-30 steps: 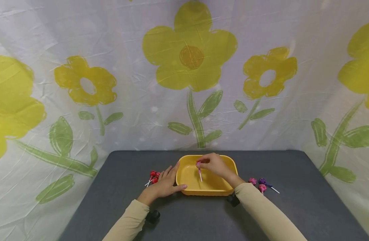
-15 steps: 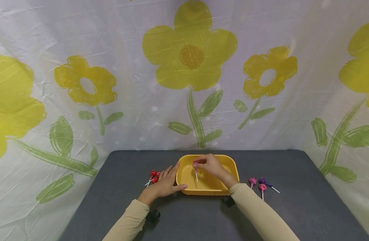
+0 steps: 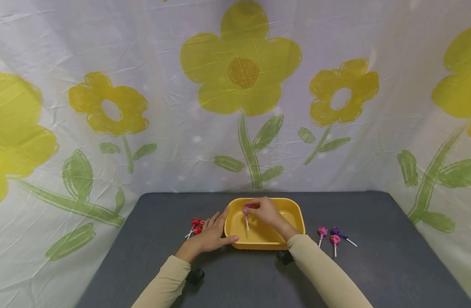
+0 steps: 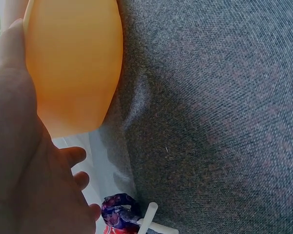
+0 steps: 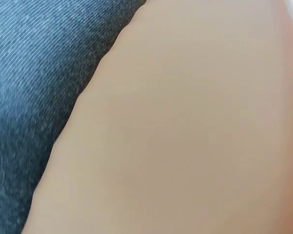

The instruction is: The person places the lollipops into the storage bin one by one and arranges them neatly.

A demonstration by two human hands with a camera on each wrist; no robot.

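Observation:
A yellow plastic basin (image 3: 262,246) stands on the table in the head view. My left hand (image 3: 209,238) rests against its left side with spread fingers; the left wrist view shows the thumb on the rim of the basin (image 4: 75,63). Over the basin's inside, my right hand (image 3: 267,214) pinches a lollipop (image 3: 247,221) by its pink-purple wrapped head, the white stick hanging down. Whether the stick touches the basin floor I cannot tell. The basin's outer wall (image 5: 161,122) fills most of the right wrist view, where my right hand is out of sight.
Beside my left hand lie several red-wrapped lollipops (image 3: 196,223); a dark purple wrapper (image 4: 119,210) shows there in the left wrist view. Right of the basin are two pink lollipops (image 3: 335,240) and a purple one (image 3: 335,231). A flowered curtain (image 3: 174,128) hangs behind the dark table (image 3: 235,282).
My right hand has moved left inside the basin with the lollipop, and its forearm has uncovered the pink lollipops' sticks. The left hand and the basin stay nearly still.

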